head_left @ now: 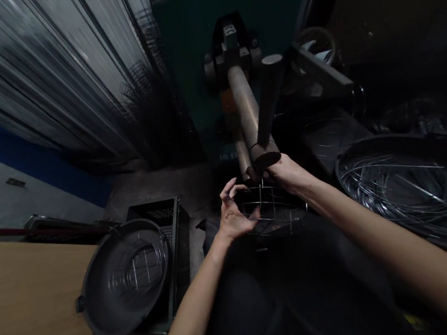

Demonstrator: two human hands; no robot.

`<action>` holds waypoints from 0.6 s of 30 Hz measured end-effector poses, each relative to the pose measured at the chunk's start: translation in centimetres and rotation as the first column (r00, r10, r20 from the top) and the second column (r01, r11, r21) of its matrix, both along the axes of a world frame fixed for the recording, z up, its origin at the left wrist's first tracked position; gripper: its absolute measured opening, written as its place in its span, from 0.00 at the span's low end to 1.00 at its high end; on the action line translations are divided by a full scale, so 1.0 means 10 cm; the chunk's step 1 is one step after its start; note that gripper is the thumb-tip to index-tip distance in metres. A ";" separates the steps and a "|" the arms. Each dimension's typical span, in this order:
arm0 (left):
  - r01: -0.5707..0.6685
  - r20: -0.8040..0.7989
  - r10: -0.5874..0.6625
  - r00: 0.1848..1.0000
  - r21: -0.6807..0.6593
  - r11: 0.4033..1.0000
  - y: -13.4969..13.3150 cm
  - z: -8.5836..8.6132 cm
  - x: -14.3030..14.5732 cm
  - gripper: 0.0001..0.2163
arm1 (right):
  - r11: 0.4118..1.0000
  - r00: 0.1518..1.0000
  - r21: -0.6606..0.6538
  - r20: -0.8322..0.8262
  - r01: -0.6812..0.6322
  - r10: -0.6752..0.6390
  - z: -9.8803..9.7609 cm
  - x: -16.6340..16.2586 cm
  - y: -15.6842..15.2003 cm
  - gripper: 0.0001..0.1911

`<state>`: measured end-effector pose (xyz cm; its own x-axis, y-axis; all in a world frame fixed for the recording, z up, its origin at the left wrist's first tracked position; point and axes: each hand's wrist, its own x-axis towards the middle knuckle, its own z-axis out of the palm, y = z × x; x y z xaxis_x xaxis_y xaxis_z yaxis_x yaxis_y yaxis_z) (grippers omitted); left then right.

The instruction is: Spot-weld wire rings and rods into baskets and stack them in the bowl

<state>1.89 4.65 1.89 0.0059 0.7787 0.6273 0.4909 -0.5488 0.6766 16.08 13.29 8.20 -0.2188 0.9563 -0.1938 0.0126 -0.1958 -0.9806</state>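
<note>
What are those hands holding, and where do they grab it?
A round wire frame: the left hand grips its left rim, and the right hand grips its far right rim.

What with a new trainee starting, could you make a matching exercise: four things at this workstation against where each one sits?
1 wire frame
2 round pan
3 large tub
4 wooden board

A far left, brown
B on the black crate
C held by left hand and right hand
D at right, full of loose wires

Pairs: 1-C, 2-B, 3-D, 4-A
</note>
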 end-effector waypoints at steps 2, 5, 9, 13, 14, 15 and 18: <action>0.010 0.007 -0.010 1.000 0.002 1.000 0.01 0.02 -0.01 0.33 | 1.000 1.000 -0.004 0.014 0.007 -0.007 -0.01 0.00 0.01 0.20; 0.031 0.009 -0.031 0.999 -0.013 0.999 0.02 0.03 -0.03 0.34 | 1.000 1.000 0.028 0.009 -0.010 0.010 -0.09 -0.01 0.04 0.17; 0.040 0.016 -0.039 0.999 -0.023 0.999 0.07 0.03 -0.07 0.37 | 0.996 0.998 0.086 -0.056 -0.030 0.035 -0.26 -0.03 0.14 0.15; 0.064 0.015 -0.064 0.998 -0.039 0.997 0.14 0.03 -0.10 0.40 | 0.997 0.998 0.080 -0.070 -0.003 0.009 -0.37 -0.04 0.25 0.15; 0.070 0.008 -0.070 0.998 -0.038 0.997 0.16 0.02 -0.10 0.41 | 0.997 0.998 0.075 -0.066 0.001 0.004 -0.38 -0.03 0.26 0.15; 0.071 0.001 -0.071 0.997 -0.037 0.997 0.18 0.02 -0.11 0.41 | 0.998 0.998 0.070 -0.064 0.008 -0.003 -0.39 -0.03 0.28 0.16; 0.075 -0.008 -0.075 0.997 -0.042 0.996 0.20 0.01 -0.12 0.41 | 0.997 0.998 0.068 -0.064 0.020 -0.016 -0.40 -0.04 0.29 0.17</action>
<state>0.68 6.65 1.94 0.0714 0.8014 0.5939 0.4561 -0.5557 0.6950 15.71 16.15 4.24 -0.2110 0.9709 -0.1136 -0.0530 -0.1274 -0.9904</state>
